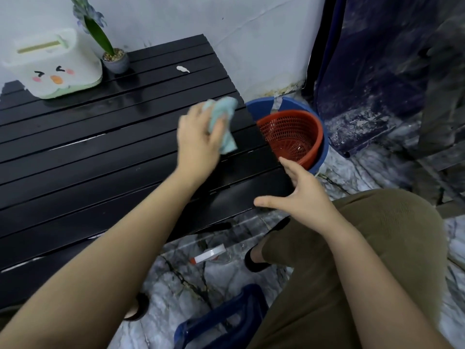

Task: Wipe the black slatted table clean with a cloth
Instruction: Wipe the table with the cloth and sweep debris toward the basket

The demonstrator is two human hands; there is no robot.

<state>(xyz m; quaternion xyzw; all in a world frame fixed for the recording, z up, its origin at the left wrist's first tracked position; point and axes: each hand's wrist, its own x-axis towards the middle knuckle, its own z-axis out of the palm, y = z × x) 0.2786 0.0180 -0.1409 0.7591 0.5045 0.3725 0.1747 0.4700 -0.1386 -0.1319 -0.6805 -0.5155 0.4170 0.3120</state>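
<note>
One black slatted table (100, 152); one light-blue cloth (221, 117), bunched in the left hand (198, 139) near its right edge. Right hand (299, 192), fingers spread, braces the table's near corner. One red basket (292, 137) sits beside it.

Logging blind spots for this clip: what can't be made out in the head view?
- cloth: motion-blurred, partly behind the left hand; its contact with the table is unclear.
- white scrap on the far slats: too small to identify.
- blue bucket: contents hidden by the red basket.
- table's left end: cut off by the frame edge.
- right hand: fingertips hidden behind the table corner.
</note>
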